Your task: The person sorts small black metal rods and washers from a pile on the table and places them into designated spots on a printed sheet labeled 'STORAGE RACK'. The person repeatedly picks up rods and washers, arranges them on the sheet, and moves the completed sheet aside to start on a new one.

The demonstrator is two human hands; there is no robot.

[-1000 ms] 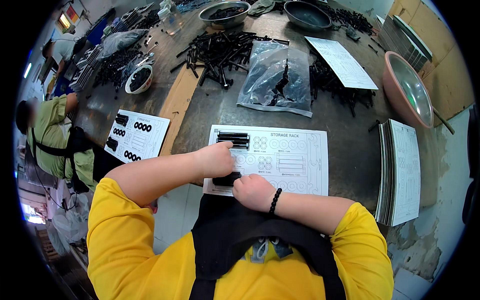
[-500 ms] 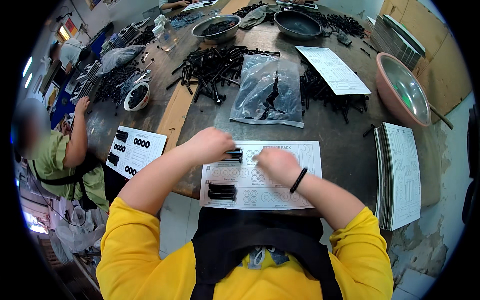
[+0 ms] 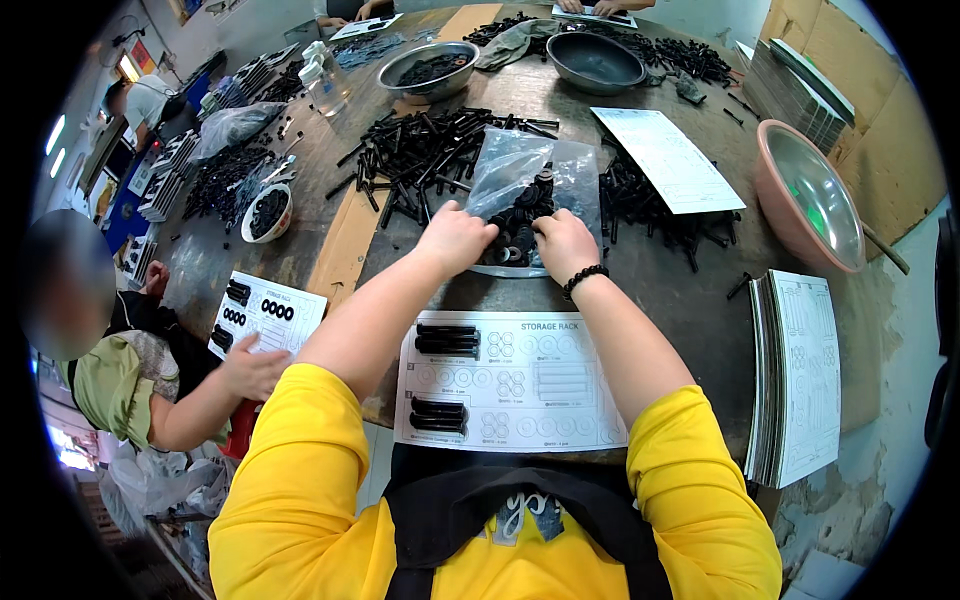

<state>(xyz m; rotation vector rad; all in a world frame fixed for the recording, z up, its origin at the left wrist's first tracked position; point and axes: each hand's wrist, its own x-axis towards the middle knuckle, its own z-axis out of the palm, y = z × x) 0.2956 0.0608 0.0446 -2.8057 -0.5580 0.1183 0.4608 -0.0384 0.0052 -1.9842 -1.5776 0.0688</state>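
At the far left, a co-worker's hand (image 3: pixel 255 368) is laid on a white printed sheet (image 3: pixel 268 315) on which black rings and small black parts are set. Beyond it, a small white bowl (image 3: pixel 267 211) filled with black pieces is seen on the dark worktable (image 3: pixel 690 280). Further right, a loose heap of long black bolts (image 3: pixel 425 150) is spread over the table.

At the centre, a clear plastic bag (image 3: pixel 530 190) holding black washers is laid flat on the table, just past the near sheet. Its near edge is met by both hands. The left hand (image 3: pixel 455 238) is curled on the bag's left side, and the right hand (image 3: pixel 565 243), with a black bead bracelet (image 3: pixel 584 280) at the wrist, is set on the bag's right side. The fingers of both are bent into the bag's opening; whether anything is pinched cannot be told.

Nearer the body, a white sorting sheet (image 3: pixel 515 382) is shown, with two groups of black bolts placed on its left side.

To the right, a pink-rimmed metal basin (image 3: pixel 812 195) and a stack of printed sheets (image 3: pixel 800 375) are seen.
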